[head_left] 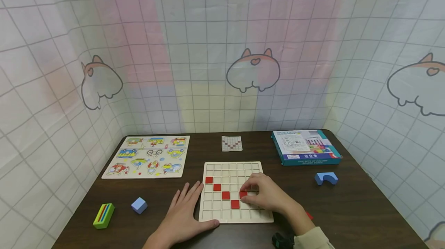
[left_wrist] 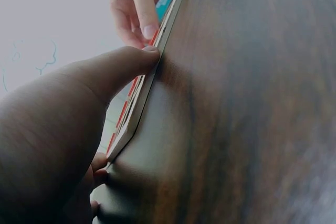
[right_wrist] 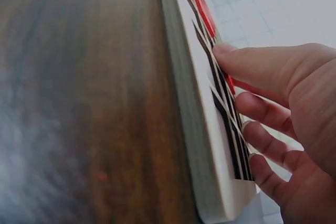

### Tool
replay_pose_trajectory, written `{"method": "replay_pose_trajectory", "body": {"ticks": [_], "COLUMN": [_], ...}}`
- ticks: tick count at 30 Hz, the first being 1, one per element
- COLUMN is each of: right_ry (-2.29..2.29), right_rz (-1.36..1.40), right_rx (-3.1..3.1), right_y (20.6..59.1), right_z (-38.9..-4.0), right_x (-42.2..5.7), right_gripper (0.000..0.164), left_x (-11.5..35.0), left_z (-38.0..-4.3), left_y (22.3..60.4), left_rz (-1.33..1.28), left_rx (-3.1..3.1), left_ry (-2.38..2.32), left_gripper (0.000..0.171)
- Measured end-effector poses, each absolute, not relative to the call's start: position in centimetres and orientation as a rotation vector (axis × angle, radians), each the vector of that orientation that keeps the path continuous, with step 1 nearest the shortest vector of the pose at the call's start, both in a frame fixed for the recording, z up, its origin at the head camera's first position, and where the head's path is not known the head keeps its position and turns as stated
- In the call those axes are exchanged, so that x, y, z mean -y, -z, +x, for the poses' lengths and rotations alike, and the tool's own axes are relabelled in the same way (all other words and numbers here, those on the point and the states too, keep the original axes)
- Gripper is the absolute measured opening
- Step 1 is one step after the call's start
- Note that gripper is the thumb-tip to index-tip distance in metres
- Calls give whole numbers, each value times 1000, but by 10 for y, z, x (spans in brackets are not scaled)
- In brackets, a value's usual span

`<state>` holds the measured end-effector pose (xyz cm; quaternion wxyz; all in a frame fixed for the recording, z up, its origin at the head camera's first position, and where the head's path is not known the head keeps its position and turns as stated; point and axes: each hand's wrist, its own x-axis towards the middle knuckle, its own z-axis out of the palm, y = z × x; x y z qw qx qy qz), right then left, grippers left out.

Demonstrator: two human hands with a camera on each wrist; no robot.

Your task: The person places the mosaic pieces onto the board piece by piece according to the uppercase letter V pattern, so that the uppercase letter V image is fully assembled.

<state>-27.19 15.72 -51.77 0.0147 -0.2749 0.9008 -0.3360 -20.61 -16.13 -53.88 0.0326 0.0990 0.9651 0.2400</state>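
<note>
A cream grid board (head_left: 213, 215) lies flat on the dark table, with several red square tiles (head_left: 226, 195) set in its cells in a descending diagonal. My right hand (head_left: 265, 193) reaches over the board's right half, thumb and index finger pinching a red tile (head_left: 243, 194) at a cell just up and right of the lowest tile. In the right wrist view, the thumb (right_wrist: 252, 64) lies close over the grid, and the other fingers bend toward the board. My left hand (head_left: 184, 212) is spread at the board's lower left, its thumb and fingertips touching the edges.
A small pattern card (head_left: 231, 144) lies behind the board. At back left is a vehicle puzzle board (head_left: 146, 158); at back right, a teal box (head_left: 306, 147). A blue arch block (head_left: 326, 178), blue cube (head_left: 139, 205), striped green block (head_left: 103, 216) and red piece (head_left: 309, 215) lie around.
</note>
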Motion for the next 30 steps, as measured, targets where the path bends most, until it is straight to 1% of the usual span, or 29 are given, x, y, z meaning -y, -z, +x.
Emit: {"method": "replay_pose_trajectory", "body": {"ticks": [7,11,14,20,27,30], "right_ry": [1060,1091,1093,1050,973,936], "right_rz": [-851,-787,-736,-724,-707,-717], "right_rx": [-2813,-2828,-2845,-2881,-2927,-2939], "right_y": [515,509,504,500,502,504], "right_z": [-270,-265,-259,-246,-239,-237], "right_x": [-157,-163,-172,-193,-217,-229], "right_gripper": [20,24,25,31,38,38], "left_x": [164,163,162,161,162,161], "left_z": [-205,-206,-206,-205,-205,-206], "left_y": [539,540,540,540,538,538], "left_rz": [298,298,305,309,302,298], "left_rx": [-2976,-2974,-2966,-2961,-2954,-2952], "left_ry": [-735,-736,-741,-734,-739,-741], "left_gripper": [134,135,135,136,136,136]}}
